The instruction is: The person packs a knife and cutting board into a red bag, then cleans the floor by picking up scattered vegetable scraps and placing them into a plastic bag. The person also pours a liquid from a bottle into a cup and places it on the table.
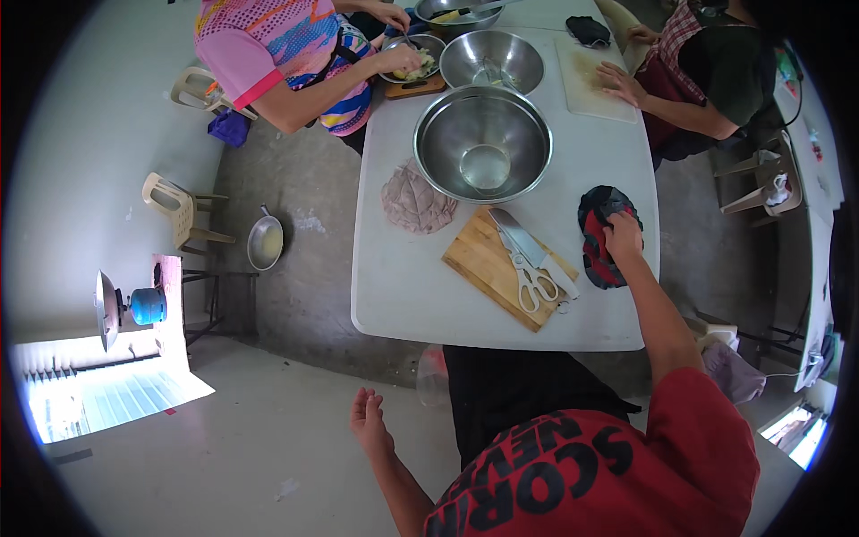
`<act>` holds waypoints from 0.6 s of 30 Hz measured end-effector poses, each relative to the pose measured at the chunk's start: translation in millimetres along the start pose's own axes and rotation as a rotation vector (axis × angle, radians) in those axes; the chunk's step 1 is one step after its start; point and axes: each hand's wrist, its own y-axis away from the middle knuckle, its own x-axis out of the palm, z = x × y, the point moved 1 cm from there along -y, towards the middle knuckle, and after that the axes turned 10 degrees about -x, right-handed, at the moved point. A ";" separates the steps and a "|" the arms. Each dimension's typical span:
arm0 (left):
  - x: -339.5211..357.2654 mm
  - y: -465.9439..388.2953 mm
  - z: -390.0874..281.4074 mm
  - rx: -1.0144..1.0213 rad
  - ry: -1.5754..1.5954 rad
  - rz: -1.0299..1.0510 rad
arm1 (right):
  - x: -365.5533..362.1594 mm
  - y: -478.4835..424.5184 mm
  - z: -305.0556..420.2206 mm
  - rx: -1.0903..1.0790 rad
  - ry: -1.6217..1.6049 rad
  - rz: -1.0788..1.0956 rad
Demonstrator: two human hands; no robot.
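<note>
My right hand (623,236) is on a folded red and black cloth (593,236) near the table's right edge, its fingers bent into the fabric. Off the table's front left, my left hand (370,419) hangs in the air with fingers loosely curled and nothing in it. In front of me a wooden cutting board (473,252) lies at an angle. On it rest a broad-bladed kitchen knife (520,235) with a pale handle and white-handled kitchen shears (530,278). Beyond the board stands a large stainless steel bowl (436,144), and a beige quilted cloth (417,201) lies left of it.
Across the table, one person's hands (402,59) work over a bowl of food (419,64). Another person's hand (621,84) rests on a white cutting board (597,101). More steel bowls (493,50) stand between them. A pan (266,241) sits on the floor left of the table (402,288).
</note>
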 end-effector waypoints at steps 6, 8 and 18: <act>10.1 -12.1 -33.6 0.094 -0.118 0.099 | -4.1 -13.8 -30.2 0.230 -0.168 -0.047; 14.0 -17.3 -45.1 0.123 -0.184 0.137 | -14.9 -17.3 -54.4 0.462 -0.590 -0.106; 7.0 -89.9 -92.8 0.031 -0.331 0.189 | -77.6 65.0 13.1 0.361 -2.087 -0.414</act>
